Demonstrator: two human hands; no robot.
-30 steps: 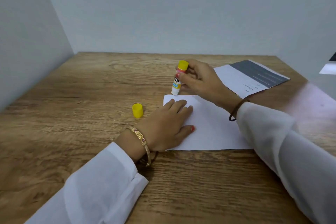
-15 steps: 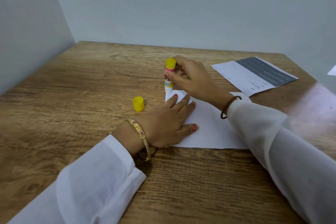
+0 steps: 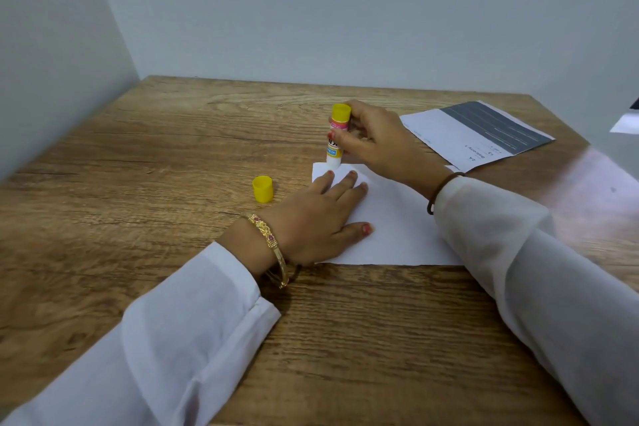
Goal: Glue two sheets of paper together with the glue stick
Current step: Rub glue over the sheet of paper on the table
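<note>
While your right hand (image 3: 371, 140) grips the glue stick (image 3: 336, 138) upright on the white sheet's (image 3: 397, 228) eleven o'clock corner, your left hand (image 3: 320, 218) presses flat on that sheet. Drag too hard there and the unpinned corner could crumple or tear. At two o'clock, the printed sheet (image 3: 446, 135) waits; the cap (image 3: 262, 188) at nine o'clock may roll off the bench (image 3: 138, 166).

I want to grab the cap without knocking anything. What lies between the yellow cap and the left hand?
Only bare wooden table separates the yellow cap from the left hand, in the head view.
</note>
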